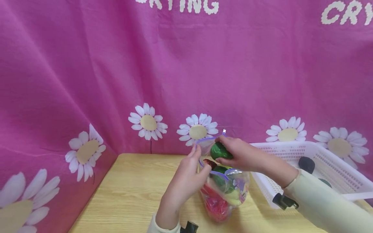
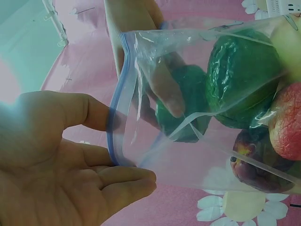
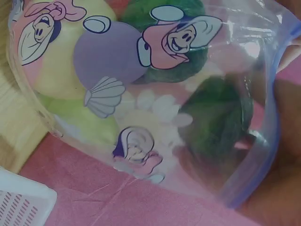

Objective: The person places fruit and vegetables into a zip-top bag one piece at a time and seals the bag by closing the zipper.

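A clear zip bag [image 1: 242,187] with a blue-purple zip edge and cartoon prints stands mouth up on the table. My left hand [image 1: 187,178] pinches the left side of its mouth between thumb and fingers. Inside the mouth, my right hand [image 1: 243,154] grips a dark green fruit [image 1: 219,150]. Another large green fruit [image 2: 244,77] lies deeper in the bag. Around it are a red apple-like fruit [image 2: 288,122], a dark purple fruit [image 2: 258,165] and a pale yellow fruit [image 3: 61,61]. Bright pinkish-red fruit [image 1: 218,208] shows at the bottom.
A white perforated basket [image 1: 279,146] stands to the right, partly behind the right forearm. It holds a blackish round object [image 1: 307,165] and a dark green one [image 1: 324,183]. The light wooden table [image 1: 140,181] meets a magenta cloth [image 1: 175,64] with daisies at the back and left.
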Demonstrator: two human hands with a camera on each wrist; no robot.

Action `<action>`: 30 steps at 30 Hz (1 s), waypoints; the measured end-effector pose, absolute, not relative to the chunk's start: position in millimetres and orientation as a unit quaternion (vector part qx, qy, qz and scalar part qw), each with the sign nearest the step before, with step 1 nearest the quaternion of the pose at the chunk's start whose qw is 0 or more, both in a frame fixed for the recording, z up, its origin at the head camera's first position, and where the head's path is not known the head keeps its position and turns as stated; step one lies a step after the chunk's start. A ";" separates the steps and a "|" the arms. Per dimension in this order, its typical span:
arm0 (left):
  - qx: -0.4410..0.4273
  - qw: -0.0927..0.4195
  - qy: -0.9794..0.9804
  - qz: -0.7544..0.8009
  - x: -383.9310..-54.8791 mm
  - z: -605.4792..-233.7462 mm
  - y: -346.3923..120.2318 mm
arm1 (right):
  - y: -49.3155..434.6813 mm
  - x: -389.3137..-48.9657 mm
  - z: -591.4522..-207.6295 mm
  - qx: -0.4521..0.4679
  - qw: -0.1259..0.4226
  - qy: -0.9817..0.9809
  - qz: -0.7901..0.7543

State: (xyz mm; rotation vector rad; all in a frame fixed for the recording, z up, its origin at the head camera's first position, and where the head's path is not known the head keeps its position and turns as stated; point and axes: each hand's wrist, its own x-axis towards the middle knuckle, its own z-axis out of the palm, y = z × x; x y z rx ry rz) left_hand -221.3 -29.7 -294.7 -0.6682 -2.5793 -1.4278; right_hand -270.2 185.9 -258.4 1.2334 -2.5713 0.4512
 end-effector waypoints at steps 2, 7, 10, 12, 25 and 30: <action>-0.220 0.059 -0.853 -0.470 -221.0 -294.5 -28.8 | 185.9 -271.3 -259.9 0.411 0.156 -0.888 0.139; -0.213 0.044 -0.849 -0.481 -220.1 -294.2 -29.7 | 185.0 -273.2 -258.1 0.393 0.166 -0.895 0.129; -0.212 0.039 -0.844 -0.490 -219.4 -294.5 -30.4 | 184.8 -273.7 -255.8 0.380 0.164 -0.901 0.127; -0.214 0.037 -0.842 -0.494 -219.2 -294.6 -30.5 | 184.6 -273.2 -254.6 0.366 0.163 -0.908 0.126; -0.207 0.046 -0.854 -0.476 -217.3 -296.8 -30.7 | 179.9 -271.7 -255.6 0.285 0.152 -0.940 0.114; -0.209 0.048 -0.852 -0.478 -219.2 -295.7 -30.3 | 179.3 -274.1 -257.4 0.288 0.171 -0.936 0.109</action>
